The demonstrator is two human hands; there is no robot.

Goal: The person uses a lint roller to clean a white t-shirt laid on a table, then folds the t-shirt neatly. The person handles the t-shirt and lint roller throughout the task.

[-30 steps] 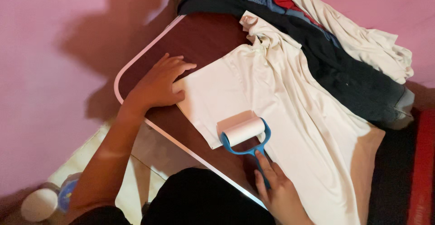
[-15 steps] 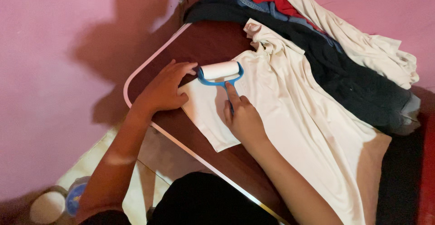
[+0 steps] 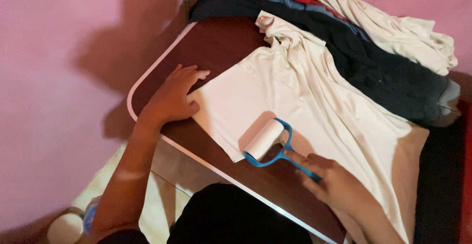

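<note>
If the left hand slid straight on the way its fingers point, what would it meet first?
The left hand lies flat on the cream shirt's sleeve edge, fingers pointing up-right. Straight on, it would probably cross bare dark table first, then reach the dark garment at the far edge.

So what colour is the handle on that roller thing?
Blue. The lint roller has a blue frame and handle with a white roll; the head view shows it, held by the right hand.

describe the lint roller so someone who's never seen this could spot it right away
Start at the dark brown table with the pale rim, where a cream shirt lies spread flat. At the shirt's near edge, the right hand grips the lint roller. It is the only bright blue thing there: a blue frame carrying a white cylinder.
</note>
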